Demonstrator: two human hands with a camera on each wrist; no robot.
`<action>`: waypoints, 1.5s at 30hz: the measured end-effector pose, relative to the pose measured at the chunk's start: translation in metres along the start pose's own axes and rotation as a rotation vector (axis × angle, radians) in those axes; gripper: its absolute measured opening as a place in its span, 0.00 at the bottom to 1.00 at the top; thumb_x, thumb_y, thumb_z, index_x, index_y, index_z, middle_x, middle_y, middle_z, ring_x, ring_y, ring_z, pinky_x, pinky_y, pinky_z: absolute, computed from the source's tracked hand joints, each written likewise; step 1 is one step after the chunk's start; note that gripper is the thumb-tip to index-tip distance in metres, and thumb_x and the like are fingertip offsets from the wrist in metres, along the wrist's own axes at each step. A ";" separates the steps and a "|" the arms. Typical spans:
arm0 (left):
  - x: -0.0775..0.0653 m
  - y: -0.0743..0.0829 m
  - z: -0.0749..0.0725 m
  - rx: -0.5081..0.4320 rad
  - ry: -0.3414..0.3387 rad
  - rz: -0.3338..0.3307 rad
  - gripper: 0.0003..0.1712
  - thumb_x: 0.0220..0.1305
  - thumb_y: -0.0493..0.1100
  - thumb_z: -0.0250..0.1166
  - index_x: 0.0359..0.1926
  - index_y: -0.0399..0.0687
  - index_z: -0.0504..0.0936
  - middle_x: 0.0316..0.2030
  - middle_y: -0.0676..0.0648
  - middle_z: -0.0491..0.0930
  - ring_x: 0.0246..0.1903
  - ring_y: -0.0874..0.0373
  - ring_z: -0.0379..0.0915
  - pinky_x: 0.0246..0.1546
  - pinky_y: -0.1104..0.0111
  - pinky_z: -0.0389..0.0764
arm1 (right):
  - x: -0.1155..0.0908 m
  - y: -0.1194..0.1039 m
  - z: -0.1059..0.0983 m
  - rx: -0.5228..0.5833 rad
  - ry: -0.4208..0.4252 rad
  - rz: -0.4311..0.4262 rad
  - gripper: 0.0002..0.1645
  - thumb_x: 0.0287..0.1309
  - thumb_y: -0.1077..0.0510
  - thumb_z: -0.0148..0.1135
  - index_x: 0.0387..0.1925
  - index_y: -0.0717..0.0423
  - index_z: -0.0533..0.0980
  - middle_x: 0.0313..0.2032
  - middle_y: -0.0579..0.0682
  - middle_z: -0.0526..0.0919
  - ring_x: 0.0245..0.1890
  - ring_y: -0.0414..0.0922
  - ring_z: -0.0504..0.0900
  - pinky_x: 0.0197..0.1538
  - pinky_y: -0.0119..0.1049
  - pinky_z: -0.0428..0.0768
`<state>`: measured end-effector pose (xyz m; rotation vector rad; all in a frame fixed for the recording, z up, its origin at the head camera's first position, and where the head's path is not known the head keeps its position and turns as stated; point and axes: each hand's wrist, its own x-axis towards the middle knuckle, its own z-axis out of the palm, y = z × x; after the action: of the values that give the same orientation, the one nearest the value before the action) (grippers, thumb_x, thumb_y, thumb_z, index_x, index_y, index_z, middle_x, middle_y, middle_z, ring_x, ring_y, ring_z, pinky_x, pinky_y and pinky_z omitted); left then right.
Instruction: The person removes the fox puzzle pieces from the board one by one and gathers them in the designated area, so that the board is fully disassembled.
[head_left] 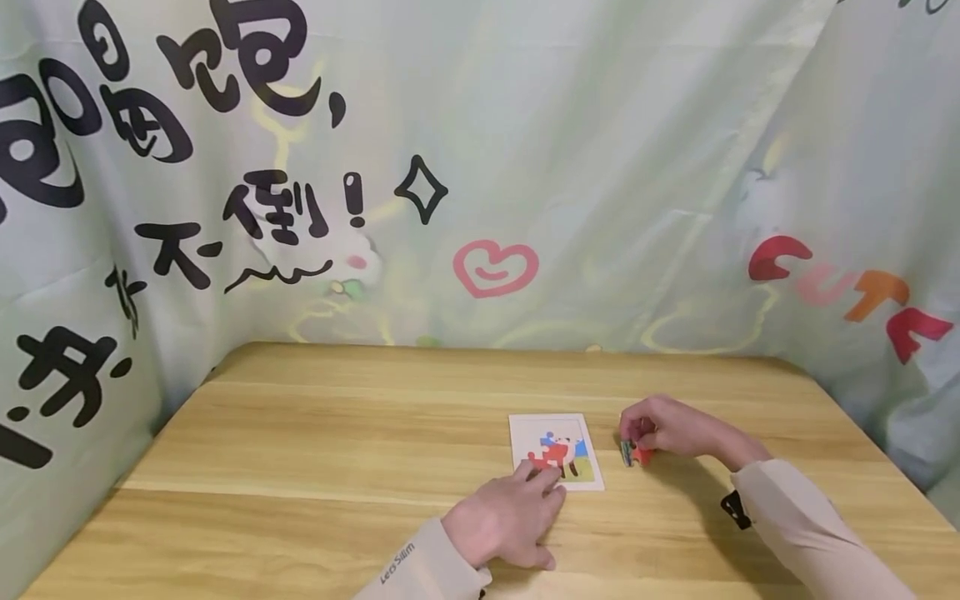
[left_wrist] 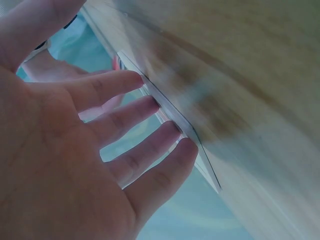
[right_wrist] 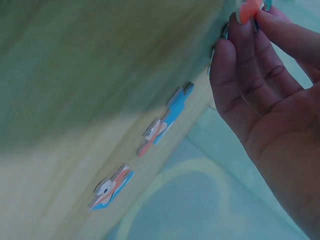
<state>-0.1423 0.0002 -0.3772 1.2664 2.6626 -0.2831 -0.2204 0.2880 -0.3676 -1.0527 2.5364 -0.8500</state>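
Note:
A small puzzle board (head_left: 522, 429) with a pale frame lies on the table, partly filled with pieces showing a red, white and blue picture. My left hand (head_left: 513, 517) rests at its near left edge, fingers (left_wrist: 132, 160) spread and fairly straight. Right of the board, my right hand (head_left: 663, 427) pinches a red puzzle piece (right_wrist: 248, 10) between thumb and fingertips. That piece is cut off by the top of the right wrist view. Beyond this hand lie loose puzzle pieces, a blue one (right_wrist: 175, 107) and a red-and-blue one (right_wrist: 112, 190).
The wooden table (head_left: 300, 433) reaches back to a pale printed curtain (head_left: 600, 167), which also hangs along both sides. A small black object (head_left: 735, 509) sits at the right wrist.

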 end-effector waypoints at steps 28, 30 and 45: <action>-0.003 -0.001 0.001 -0.009 -0.002 0.004 0.45 0.62 0.69 0.66 0.73 0.54 0.68 0.75 0.54 0.58 0.70 0.56 0.57 0.60 0.72 0.73 | 0.028 -0.015 -0.002 -0.123 0.022 -0.010 0.11 0.51 0.76 0.66 0.31 0.59 0.79 0.27 0.45 0.80 0.28 0.35 0.74 0.32 0.34 0.79; -0.003 -0.002 -0.001 -0.007 -0.001 0.009 0.46 0.62 0.69 0.66 0.74 0.54 0.68 0.75 0.54 0.58 0.70 0.56 0.56 0.60 0.72 0.73 | 0.036 -0.018 -0.001 -0.125 0.018 -0.023 0.12 0.50 0.76 0.65 0.31 0.59 0.80 0.27 0.44 0.81 0.28 0.35 0.75 0.32 0.34 0.79; -0.001 -0.004 -0.003 -0.028 0.004 0.010 0.45 0.59 0.68 0.69 0.72 0.54 0.70 0.74 0.55 0.60 0.69 0.56 0.57 0.55 0.72 0.76 | 0.079 -0.037 0.027 -0.099 -0.044 -0.036 0.17 0.51 0.75 0.67 0.45 0.65 0.83 0.35 0.47 0.80 0.30 0.36 0.76 0.37 0.32 0.80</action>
<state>-0.1454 -0.0023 -0.3736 1.2730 2.6532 -0.2411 -0.2432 0.1994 -0.3682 -1.1373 2.5524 -0.7086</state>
